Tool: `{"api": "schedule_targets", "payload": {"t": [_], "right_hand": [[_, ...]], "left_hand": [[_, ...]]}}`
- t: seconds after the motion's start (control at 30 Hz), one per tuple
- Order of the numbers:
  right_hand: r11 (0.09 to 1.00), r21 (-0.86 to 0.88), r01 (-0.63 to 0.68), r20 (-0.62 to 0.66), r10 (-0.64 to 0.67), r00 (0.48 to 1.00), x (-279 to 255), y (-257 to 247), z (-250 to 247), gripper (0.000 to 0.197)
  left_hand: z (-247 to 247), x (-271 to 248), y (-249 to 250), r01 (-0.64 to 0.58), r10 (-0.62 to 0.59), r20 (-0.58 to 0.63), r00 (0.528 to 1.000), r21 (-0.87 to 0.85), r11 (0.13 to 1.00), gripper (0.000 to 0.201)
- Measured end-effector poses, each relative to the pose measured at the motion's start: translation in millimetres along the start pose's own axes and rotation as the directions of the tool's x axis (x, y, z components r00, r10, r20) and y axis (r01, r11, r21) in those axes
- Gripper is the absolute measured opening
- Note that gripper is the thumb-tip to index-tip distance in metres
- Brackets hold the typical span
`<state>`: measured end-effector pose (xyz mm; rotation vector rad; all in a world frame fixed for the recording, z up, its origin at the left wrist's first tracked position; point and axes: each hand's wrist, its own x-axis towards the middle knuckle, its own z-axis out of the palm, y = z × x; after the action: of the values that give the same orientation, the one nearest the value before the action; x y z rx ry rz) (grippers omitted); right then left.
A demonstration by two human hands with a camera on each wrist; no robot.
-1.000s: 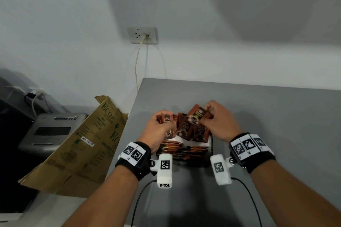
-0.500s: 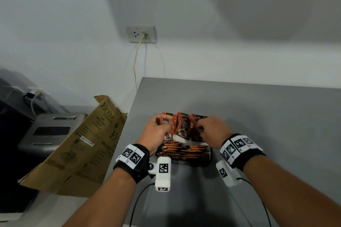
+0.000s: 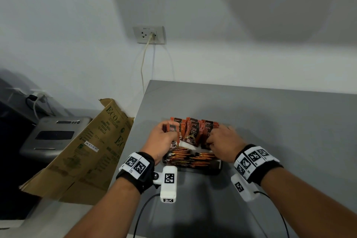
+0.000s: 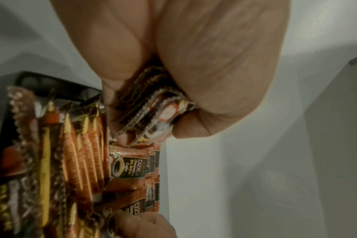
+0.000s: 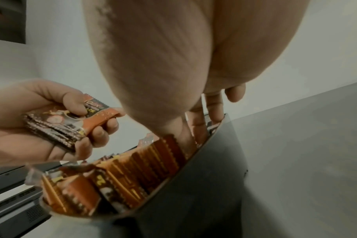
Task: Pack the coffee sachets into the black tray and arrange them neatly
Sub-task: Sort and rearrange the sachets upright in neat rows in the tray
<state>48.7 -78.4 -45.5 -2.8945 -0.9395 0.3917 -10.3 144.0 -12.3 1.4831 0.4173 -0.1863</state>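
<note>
The black tray (image 3: pixel 217 168) sits on the grey table, packed with brown-orange coffee sachets (image 3: pixel 193 133): a far row stands upright and a near row (image 3: pixel 190 157) lies on edge. My left hand (image 3: pixel 170 135) grips a small stack of sachets (image 5: pixel 59 127) just above the tray's left end. My right hand (image 3: pixel 211 141) reaches into the tray's right end. In the right wrist view its straight fingers (image 5: pixel 198 127) slide down between the sachets and the tray wall (image 5: pixel 204 169). Its fingertips are hidden among the packets.
A flattened cardboard box (image 3: pixel 87 150) leans off the table's left edge, beside a grey machine (image 3: pixel 54 135). A wall socket with a cable (image 3: pixel 149 35) is behind. The table (image 3: pixel 270 121) stretches right and far of the tray.
My right hand has brought the sachet it held raised down into the tray's far row and now has its fingers among the packets. My left hand still holds its stack.
</note>
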Motion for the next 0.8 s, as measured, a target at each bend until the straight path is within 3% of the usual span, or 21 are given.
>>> {"api": "schedule_targets", "payload": {"t": [0.2, 0.43, 0.5, 0.6, 0.67, 0.73, 0.8], "right_hand": [[0.998, 0.063, 0.029, -0.009, -0.029, 1.0, 0, -3, -8, 0.032], [0.991, 0.046, 0.126, 0.146, -0.131, 0.981, 6, -19, -9, 0.05], [0.984, 0.135, 0.119, 0.055, -0.127, 0.99, 5, -21, -12, 0.044], [0.86, 0.501, 0.098, -0.149, -0.026, 0.989, 2, -29, -30, 0.018], [0.718, 0.692, 0.08, -0.156, 0.041, 0.987, 4, -37, -43, 0.025], [0.647, 0.756, 0.093, -0.174, 0.063, 0.983, 11, -42, -49, 0.025], [0.66, 0.745, 0.093, -0.213, 0.103, 0.972, 17, -43, -52, 0.02]], "left_hand": [[-1, 0, -4, 0.025, -0.025, 0.004, 1.0, -0.007, 1.0, 0.044], [-5, 1, -5, 0.012, -0.012, -0.012, 1.0, -0.008, 1.0, 0.044], [-5, 0, -6, 0.005, -0.005, -0.014, 1.0, -0.034, 0.999, 0.043], [-3, -2, -5, -0.013, 0.013, -0.009, 1.0, -0.078, 0.997, 0.047], [3, -3, -4, -0.033, 0.037, 0.034, 0.999, -0.103, 0.994, 0.049], [8, -1, -2, -0.071, 0.078, 0.071, 0.994, -0.1, 0.993, 0.046], [12, 0, 1, -0.107, 0.113, 0.064, 0.991, -0.089, 0.99, 0.042]]}}
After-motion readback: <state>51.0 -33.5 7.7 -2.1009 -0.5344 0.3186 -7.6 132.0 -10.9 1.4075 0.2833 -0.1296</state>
